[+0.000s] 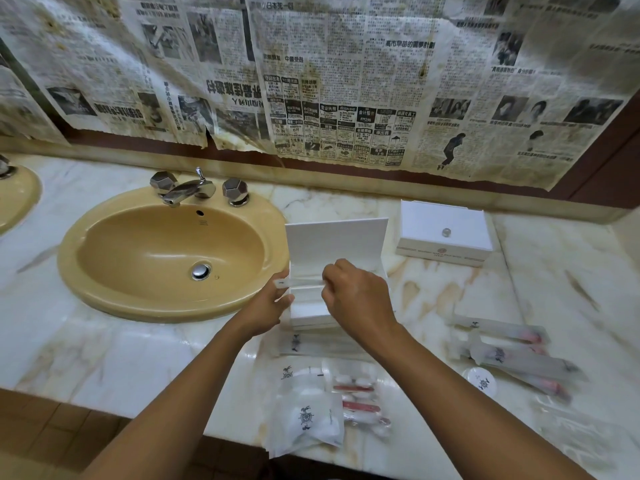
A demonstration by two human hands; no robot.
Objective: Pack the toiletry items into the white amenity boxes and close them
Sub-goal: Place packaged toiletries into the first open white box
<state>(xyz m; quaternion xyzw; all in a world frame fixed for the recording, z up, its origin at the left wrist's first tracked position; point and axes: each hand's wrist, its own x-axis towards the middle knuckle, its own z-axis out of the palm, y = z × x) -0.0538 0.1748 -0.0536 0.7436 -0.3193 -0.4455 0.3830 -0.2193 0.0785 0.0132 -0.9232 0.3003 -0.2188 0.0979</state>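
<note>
I held a long clear sachet (299, 283) level over the open white amenity box (322, 271), which sat on the marble bench (138, 358) just right of the yellow sink (166, 251), its lid standing upright at the back. My left hand (268, 306) pinched the sachet's left end between thumb and fingers; my right hand (356, 292), fingers curled, gripped its right end. A second box (445, 232), closed, lay behind to the right. More wrapped toiletry packets (311, 410) lay near the bench's front edge, and others (512, 355) to the right.
</note>
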